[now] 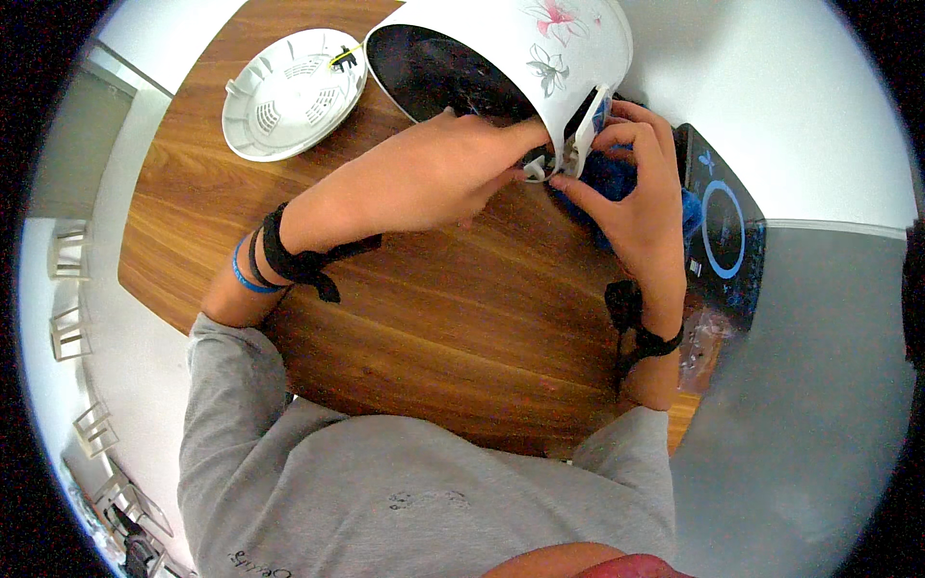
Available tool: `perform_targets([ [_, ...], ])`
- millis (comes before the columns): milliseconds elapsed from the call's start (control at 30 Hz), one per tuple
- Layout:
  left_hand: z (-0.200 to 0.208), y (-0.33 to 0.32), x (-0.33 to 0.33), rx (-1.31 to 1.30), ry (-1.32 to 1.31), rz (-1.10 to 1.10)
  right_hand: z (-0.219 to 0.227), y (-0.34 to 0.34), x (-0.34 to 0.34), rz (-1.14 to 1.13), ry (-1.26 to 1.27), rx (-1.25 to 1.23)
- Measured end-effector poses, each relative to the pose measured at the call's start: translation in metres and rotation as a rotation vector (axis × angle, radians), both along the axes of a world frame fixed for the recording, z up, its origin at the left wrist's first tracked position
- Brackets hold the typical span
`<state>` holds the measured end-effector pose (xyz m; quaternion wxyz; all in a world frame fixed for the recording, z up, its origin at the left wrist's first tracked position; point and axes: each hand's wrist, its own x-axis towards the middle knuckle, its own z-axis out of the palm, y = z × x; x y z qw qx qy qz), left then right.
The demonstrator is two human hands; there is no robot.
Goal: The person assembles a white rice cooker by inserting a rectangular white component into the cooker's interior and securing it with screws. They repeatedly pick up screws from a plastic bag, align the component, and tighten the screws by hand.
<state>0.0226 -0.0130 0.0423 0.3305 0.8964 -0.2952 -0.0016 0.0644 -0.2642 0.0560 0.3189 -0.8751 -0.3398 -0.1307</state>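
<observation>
A white, round appliance housing (501, 39) printed with pink and grey flowers lies on its side, its dark open end facing down and left. My left hand (443, 169) reaches to the lower rim of that opening, its fingers closed and their tips partly hidden inside, close to a small white plastic piece (535, 170). On the outer side of the rim, my right hand (636, 169) curls its thumb and fingers around a white plastic panel (581, 135) fixed to the housing. What the left fingertips touch cannot be made out.
The round white base cover (289, 116) lies at the left, a yellow wire running from its black clip to the housing. Blue cloth (612, 183) sits behind my right hand. Further right is a black induction-style plate (737, 231) with a blue ring, on the wooden table (434, 337).
</observation>
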Motion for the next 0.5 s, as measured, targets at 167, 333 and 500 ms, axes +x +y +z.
perform_targets([
  [167,0.0012,-0.003,-0.0042,-0.016,-0.062,-0.009,0.0005,-0.0005,-0.002,-0.021,0.001,-0.035],
  [333,-0.0032,-0.0017,-0.0034,-0.028,-0.099,-0.021,0.003,0.0019,-0.0053,0.01,0.093,0.071],
  [500,-0.0023,-0.0017,-0.0044,-0.011,-0.079,-0.019,0.0021,-0.0017,-0.0057,0.031,0.156,0.109],
])
